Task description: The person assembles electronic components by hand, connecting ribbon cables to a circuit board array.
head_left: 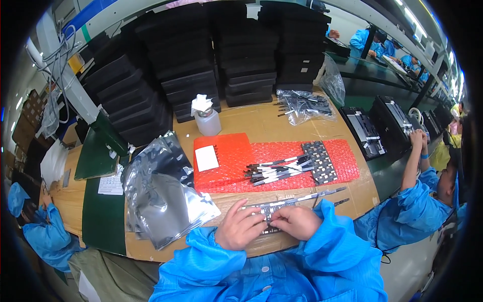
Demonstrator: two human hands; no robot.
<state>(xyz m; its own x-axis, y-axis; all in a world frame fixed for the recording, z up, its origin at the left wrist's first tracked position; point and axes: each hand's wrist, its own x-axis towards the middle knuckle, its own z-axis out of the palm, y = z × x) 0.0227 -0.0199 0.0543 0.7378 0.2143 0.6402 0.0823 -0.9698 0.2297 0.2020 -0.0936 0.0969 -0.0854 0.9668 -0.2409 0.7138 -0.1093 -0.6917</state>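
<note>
On the cardboard-covered bench close to my body lies a dark circuit board [270, 230] with small pale parts, largely covered by my hands. My left hand [241, 225] grips its left side, fingers bent over it and fingertips near the middle. My right hand [297, 221] is closed in a pinch over the board; whatever is between thumb and forefinger is too small to make out. A long thin grey strip [302, 199] stretches just beyond my fingers, slanting up to the right. Farther off, several black-and-white strips [279, 170] lie bunched on red bubble wrap [342, 158].
A dark panel with pale blocks [320, 162] rests on the wrap. Silvery bags [166, 196] lie left; a bottle with tissue [208, 122] stands behind. Black foam trays [186, 60] are stacked at the back. Co-workers in blue sit left and right [412, 216].
</note>
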